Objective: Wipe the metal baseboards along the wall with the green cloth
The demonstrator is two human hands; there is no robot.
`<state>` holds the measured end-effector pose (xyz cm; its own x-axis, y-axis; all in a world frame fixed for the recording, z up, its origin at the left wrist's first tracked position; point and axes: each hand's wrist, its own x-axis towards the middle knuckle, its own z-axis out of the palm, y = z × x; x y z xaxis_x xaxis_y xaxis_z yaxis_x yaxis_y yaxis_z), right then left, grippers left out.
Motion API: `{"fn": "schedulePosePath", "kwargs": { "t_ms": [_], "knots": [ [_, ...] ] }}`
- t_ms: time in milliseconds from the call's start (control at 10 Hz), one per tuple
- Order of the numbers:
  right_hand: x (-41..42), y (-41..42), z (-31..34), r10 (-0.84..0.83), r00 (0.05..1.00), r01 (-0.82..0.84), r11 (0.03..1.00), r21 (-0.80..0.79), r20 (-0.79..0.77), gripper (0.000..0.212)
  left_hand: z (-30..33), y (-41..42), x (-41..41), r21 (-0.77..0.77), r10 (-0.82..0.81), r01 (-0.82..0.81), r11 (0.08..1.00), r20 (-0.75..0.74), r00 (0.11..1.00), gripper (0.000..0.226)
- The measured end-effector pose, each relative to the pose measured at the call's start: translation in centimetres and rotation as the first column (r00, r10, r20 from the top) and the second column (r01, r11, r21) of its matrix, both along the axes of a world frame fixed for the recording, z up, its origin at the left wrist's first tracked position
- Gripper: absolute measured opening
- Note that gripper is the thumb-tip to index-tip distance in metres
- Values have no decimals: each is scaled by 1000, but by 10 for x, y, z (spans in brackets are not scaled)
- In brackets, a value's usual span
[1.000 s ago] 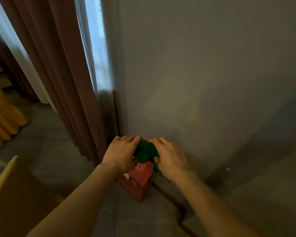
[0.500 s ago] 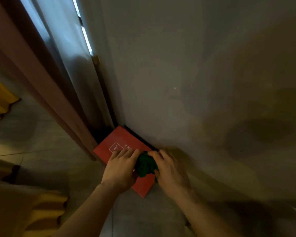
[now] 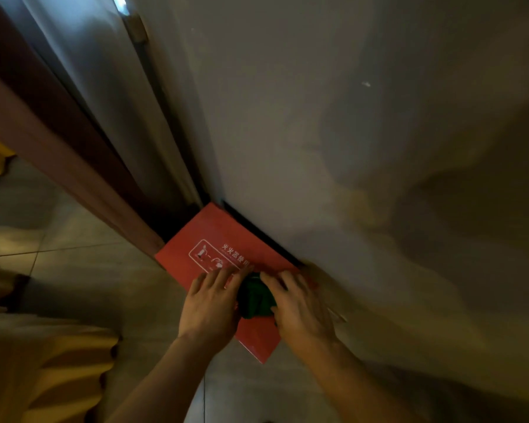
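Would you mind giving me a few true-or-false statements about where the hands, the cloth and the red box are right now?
1. Both hands are on the green cloth. True: the left hand and right hand press on it from either side.
2. The cloth is spread flat on the floor tiles. False: it is bunched up over the red box.
3. The red box sits against the foot of the wall. True.
4. The red box top is plain. False: it bears a white pictogram with printed characters.
5. A curtain hangs left of the box. True.
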<state>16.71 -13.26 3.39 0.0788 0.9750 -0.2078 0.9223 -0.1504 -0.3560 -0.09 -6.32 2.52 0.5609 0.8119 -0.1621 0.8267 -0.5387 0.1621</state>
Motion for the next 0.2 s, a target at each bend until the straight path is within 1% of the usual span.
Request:
{"fn": "schedulePosePath", "kwargs": {
  "t_ms": [100, 200],
  "knots": [
    [3, -12, -12, 12, 1000, -14, 997, -73, -25, 76, -9, -6, -6, -45, 35, -36, 998, -22, 999, 93],
    [5, -24, -14, 14, 999, -19, 992, -121, -43, 81, -10, -11, -11, -107, 7, -17, 994, -97, 995, 105]
  ]
}}
